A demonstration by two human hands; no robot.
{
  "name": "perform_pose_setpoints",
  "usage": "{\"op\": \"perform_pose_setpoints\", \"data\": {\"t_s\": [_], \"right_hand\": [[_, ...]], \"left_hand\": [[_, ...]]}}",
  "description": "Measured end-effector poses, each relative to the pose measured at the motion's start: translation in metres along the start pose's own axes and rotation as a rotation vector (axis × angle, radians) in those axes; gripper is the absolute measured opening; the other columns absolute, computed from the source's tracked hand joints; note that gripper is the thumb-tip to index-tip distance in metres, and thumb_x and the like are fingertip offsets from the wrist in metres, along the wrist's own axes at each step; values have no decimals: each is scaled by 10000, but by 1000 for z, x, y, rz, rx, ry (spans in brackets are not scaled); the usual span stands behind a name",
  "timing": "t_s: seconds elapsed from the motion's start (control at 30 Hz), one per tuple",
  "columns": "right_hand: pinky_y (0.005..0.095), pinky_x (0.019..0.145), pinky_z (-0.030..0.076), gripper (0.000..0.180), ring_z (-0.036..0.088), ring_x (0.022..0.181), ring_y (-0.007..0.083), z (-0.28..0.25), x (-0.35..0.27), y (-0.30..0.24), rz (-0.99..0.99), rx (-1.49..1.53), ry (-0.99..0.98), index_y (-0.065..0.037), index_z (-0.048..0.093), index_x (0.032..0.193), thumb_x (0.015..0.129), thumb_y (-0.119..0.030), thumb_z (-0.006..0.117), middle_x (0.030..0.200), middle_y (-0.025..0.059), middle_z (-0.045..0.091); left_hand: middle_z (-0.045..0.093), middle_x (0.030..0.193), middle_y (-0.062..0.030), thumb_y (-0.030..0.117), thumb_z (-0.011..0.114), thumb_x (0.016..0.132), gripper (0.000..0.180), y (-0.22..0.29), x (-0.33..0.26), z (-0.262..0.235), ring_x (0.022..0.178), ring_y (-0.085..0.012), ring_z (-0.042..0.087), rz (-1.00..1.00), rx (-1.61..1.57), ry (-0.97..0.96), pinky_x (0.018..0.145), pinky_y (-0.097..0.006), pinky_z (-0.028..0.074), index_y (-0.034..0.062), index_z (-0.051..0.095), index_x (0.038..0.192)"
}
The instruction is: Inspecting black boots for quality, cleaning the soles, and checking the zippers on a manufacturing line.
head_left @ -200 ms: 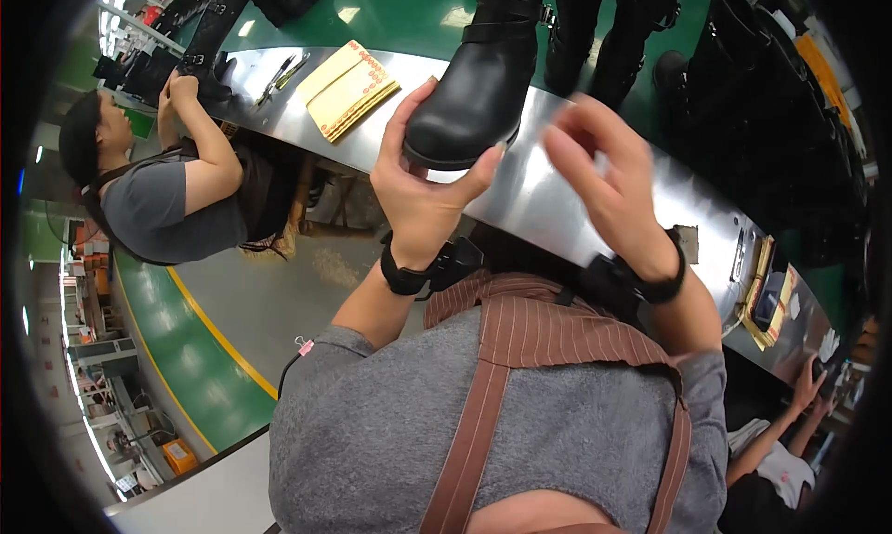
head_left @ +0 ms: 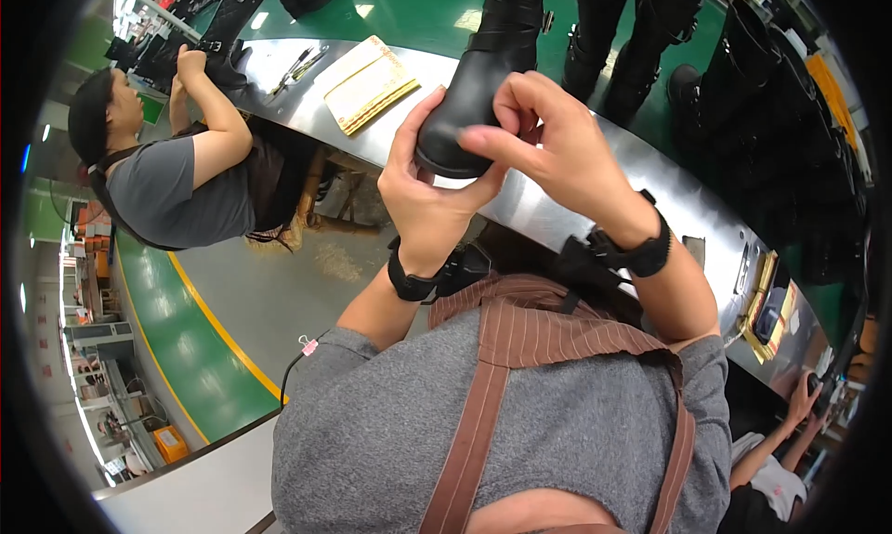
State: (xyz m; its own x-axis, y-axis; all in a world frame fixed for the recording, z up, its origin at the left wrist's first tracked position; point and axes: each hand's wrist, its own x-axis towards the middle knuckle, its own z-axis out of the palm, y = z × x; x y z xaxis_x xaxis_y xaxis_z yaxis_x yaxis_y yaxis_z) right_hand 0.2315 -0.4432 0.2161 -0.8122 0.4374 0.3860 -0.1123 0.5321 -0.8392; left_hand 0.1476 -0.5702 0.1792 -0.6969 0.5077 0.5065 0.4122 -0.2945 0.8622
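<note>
A black leather boot (head_left: 466,95) with a round toe and buckled straps points toward me over the metal bench. My left hand (head_left: 429,195) grips its toe from below, thumb and fingers on opposite sides of the sole edge. Over the toe is my right hand (head_left: 557,148), its thumb stretched to the leather and its other fingers bent. Thumb and fingers stand apart, and I see nothing held between them. The thumb tip is slightly blurred, and the boot's upper shaft runs out of view at the top.
The steel bench (head_left: 548,199) crosses in front of me. On it lie a yellow paper stack (head_left: 370,83), slim tools (head_left: 297,67) and, to the right, papers with a dark object (head_left: 769,313). More black boots (head_left: 641,46) stand beyond. A co-worker (head_left: 177,176) sits left; another works lower right.
My right hand has moved left from beside the boot onto its toe, and its fingers have bent. The left hand keeps its grip. The view has shifted slightly.
</note>
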Motion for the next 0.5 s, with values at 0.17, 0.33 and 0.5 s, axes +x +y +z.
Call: {"op": "perform_pose_setpoints", "data": {"t_s": [0.17, 0.33, 0.5], "right_hand": [[234, 577, 378, 408, 435, 651, 75, -18, 1, -2, 105, 226, -233, -79, 519, 761, 746, -315, 850, 678, -34, 449], [244, 648, 430, 330, 493, 703, 83, -4, 2, 12, -134, 191, -187, -55, 507, 790, 794, -170, 816, 774, -15, 517], [340, 700, 475, 210, 596, 763, 268, -35, -66, 57, 41, -175, 33, -25, 589, 817, 797, -132, 768, 793, 98, 594]], "left_hand": [[620, 1192, -138, -9, 878, 635, 798, -2, -5, -8, 1047, -175, 639, -17, -74, -38, 915, -294, 530, -46, 494, 1333], [621, 1166, -147, -22, 852, 675, 737, -11, 0, -7, 1025, -190, 643, -14, -27, 32, 910, -299, 527, -51, 494, 1319], [618, 1150, -161, 10, 829, 732, 651, -31, 47, -24, 1006, -214, 659, -17, -29, 219, 874, -318, 564, -66, 500, 1289]]}}
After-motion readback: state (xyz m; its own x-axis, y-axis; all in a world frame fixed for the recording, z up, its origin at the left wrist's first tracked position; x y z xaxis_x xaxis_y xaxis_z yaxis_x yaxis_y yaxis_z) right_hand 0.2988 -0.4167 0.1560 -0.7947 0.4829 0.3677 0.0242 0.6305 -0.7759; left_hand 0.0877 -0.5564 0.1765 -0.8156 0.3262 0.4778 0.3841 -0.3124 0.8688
